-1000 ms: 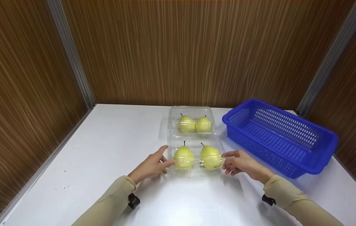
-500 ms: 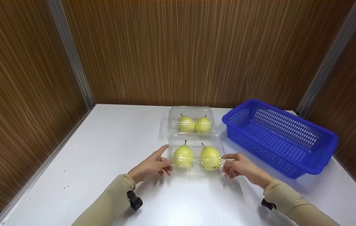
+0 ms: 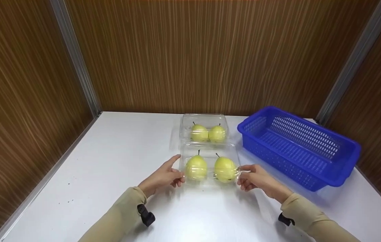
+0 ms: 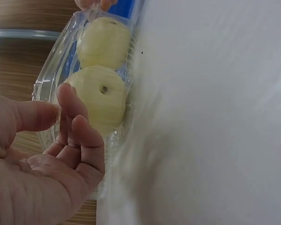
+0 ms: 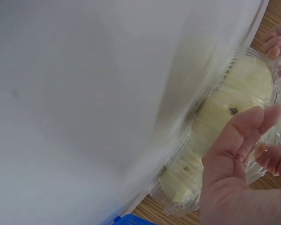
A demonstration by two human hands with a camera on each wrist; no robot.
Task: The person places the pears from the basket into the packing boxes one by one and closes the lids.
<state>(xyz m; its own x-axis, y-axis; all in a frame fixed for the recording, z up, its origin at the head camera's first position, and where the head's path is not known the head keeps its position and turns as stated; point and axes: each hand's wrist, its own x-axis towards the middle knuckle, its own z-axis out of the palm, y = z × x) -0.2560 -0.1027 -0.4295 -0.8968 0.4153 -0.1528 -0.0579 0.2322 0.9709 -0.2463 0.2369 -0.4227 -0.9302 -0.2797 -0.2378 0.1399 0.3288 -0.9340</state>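
Note:
In the head view a clear plastic clamshell box (image 3: 210, 152) sits on the white table with two yellow-green pears inside, a left pear (image 3: 196, 168) and a right pear (image 3: 225, 169), stems toward the back. My left hand (image 3: 161, 178) pinches the left side of its rim between thumb and fingers, the index finger stretched along that side. On the opposite side my right hand (image 3: 257, 179) pinches the rim. Each wrist view shows a thumb (image 4: 40, 115) and bent fingertips (image 5: 248, 122) meeting at the box's plastic edge, near the pears' undersides.
Right behind stands a second clear box (image 3: 203, 118) holding two smaller-looking pears (image 3: 217, 133). A blue perforated basket (image 3: 277, 161) stands at an angle on the right. Wood-grain panels (image 3: 190, 60) enclose the white table (image 3: 116, 148) at the back and sides.
The left hand's thumb and lower fingers have drawn in slightly at the box's edge. The right hand's fingers have curled a little more. Boxes and basket stay nearly in place.

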